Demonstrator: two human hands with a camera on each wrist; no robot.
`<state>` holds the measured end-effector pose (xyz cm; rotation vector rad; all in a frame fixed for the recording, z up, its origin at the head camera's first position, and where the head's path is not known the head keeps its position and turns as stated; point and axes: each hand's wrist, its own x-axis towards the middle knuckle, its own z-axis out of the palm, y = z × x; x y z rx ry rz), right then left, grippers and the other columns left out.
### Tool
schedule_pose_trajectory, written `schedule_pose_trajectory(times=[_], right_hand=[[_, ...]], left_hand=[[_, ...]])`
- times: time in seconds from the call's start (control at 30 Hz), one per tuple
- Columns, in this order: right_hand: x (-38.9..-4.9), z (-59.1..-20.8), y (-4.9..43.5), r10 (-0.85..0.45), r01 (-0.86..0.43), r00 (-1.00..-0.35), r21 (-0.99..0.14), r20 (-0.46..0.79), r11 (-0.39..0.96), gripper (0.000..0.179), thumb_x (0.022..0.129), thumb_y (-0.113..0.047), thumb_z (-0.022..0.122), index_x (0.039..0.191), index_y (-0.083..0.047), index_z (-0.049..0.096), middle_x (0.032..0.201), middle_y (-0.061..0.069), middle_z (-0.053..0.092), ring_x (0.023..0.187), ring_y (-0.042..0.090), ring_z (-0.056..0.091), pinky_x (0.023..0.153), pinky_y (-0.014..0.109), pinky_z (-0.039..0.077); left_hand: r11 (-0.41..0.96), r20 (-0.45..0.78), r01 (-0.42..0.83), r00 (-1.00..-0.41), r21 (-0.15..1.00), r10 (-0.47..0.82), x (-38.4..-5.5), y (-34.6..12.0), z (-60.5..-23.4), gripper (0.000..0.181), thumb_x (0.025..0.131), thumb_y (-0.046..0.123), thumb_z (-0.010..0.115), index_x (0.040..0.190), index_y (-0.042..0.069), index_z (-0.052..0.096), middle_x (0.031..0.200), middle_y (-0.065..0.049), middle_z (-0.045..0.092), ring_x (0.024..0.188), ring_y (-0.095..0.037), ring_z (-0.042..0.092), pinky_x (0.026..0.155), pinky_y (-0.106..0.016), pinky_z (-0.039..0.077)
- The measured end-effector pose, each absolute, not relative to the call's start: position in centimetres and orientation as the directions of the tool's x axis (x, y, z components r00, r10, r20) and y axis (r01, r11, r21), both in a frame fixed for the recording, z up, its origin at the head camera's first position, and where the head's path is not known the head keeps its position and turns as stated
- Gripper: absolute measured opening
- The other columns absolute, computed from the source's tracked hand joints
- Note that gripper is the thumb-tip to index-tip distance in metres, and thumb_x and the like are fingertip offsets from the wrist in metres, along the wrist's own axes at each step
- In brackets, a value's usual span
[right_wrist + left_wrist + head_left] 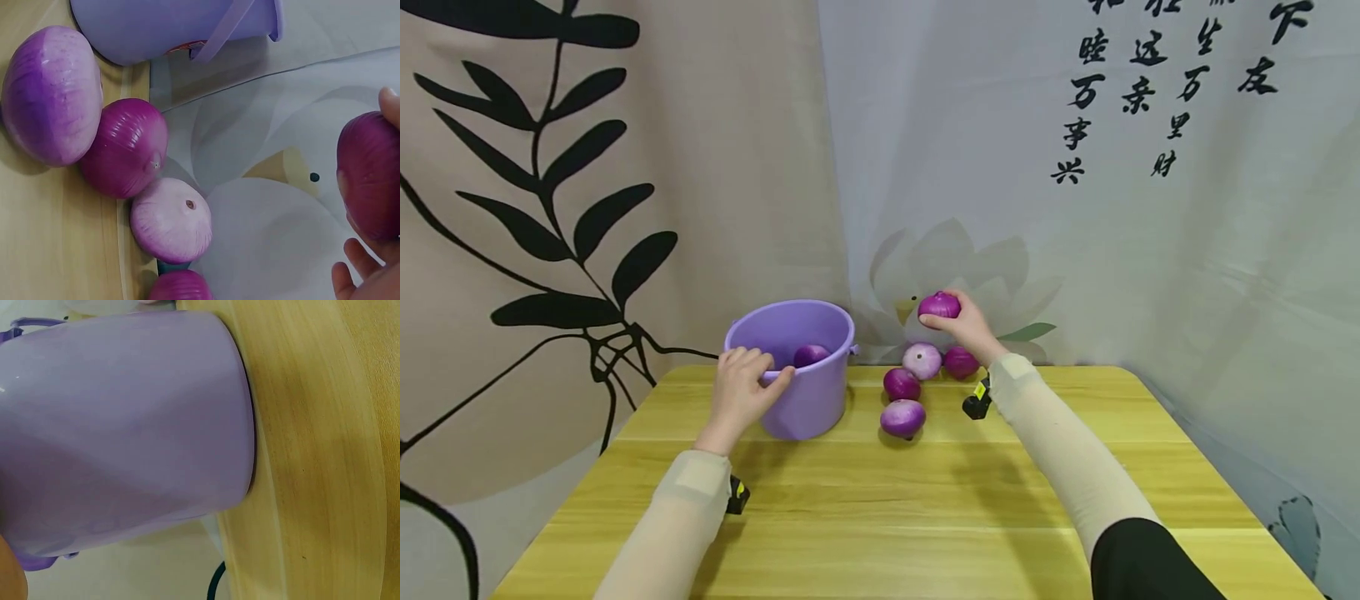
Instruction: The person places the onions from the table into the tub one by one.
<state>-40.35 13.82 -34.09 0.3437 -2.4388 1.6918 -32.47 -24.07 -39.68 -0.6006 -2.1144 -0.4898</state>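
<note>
A purple bucket [808, 404] stands upright on the left part of the table. My left hand [747, 392] grips its near rim, fingers over the edge; the left wrist view is mostly filled by the bucket's outer wall [137, 412]. Inside lies one red onion [812, 356]. In the air right of the bucket, my right hand [972, 327] holds another red onion [939, 307] between thumb and fingers. Below it several onions sit on the table: a nearest one [902, 418], a darker one [902, 384], a paler one [922, 360] and one at the right [960, 362].
The wooden table [880, 517] ends at the back against a hanging cloth [760, 167] printed with leaves, a lotus and characters. The bucket's handle [228, 28] hangs down its side in the right wrist view.
</note>
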Motion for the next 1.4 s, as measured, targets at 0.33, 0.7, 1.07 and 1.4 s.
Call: schedule_pose_trajectory(times=[0.33, 0.7, 1.07, 1.4], right_hand=[[-40.8, -34.0, 13.0, -0.112, -0.276, -0.961, -0.892, 0.253, 0.359, 0.08, 0.079, -0.032, 0.08, 0.142, -0.007, 0.038, 0.133, 0.019, 0.049, 0.117, 0.032, 0.054, 0.097, 0.042, 0.044], [-40.7, -33.2, 11.5, -0.123, -0.288, -0.958, -0.887, 0.26, 0.362, 0.077, 0.079, -0.031, 0.079, 0.141, -0.007, 0.039, 0.134, 0.018, 0.049, 0.118, 0.033, 0.053, 0.097, 0.042, 0.044], [-40.8, -33.1, 10.2, -0.128, -0.293, -0.956, -0.89, 0.264, 0.348, 0.079, 0.078, -0.032, 0.08, 0.141, -0.009, 0.04, 0.131, 0.018, 0.051, 0.115, 0.031, 0.055, 0.096, 0.041, 0.045], [-40.7, -32.9, 9.1, -0.146, -0.292, -0.956, -0.888, 0.256, 0.355, 0.081, 0.077, -0.034, 0.081, 0.142, -0.01, 0.04, 0.131, 0.018, 0.052, 0.115, 0.031, 0.055, 0.095, 0.04, 0.045]], left_hand=[[0.796, 0.842, 0.592, -0.487, 0.126, 0.229, -32.5, -23.9, -39.6, 0.04, 0.085, 0.045, 0.061, 0.064, 0.014, 0.044, 0.06, 0.004, 0.037, 0.059, -0.019, 0.033, 0.076, -0.045, 0.032], [0.796, 0.863, 0.596, -0.454, 0.108, 0.223, -32.7, -23.9, -39.6, 0.04, 0.085, 0.045, 0.06, 0.064, 0.014, 0.046, 0.059, 0.004, 0.038, 0.059, -0.019, 0.034, 0.076, -0.045, 0.033], [0.801, 0.851, 0.588, -0.474, 0.115, 0.226, -32.7, -23.9, -39.6, 0.041, 0.085, 0.046, 0.059, 0.064, 0.014, 0.044, 0.059, 0.004, 0.036, 0.059, -0.019, 0.033, 0.076, -0.045, 0.032], [0.804, 0.849, 0.583, -0.479, 0.116, 0.225, -32.6, -23.9, -39.7, 0.042, 0.086, 0.048, 0.058, 0.064, 0.014, 0.044, 0.059, 0.004, 0.036, 0.059, -0.019, 0.033, 0.076, -0.045, 0.032]])
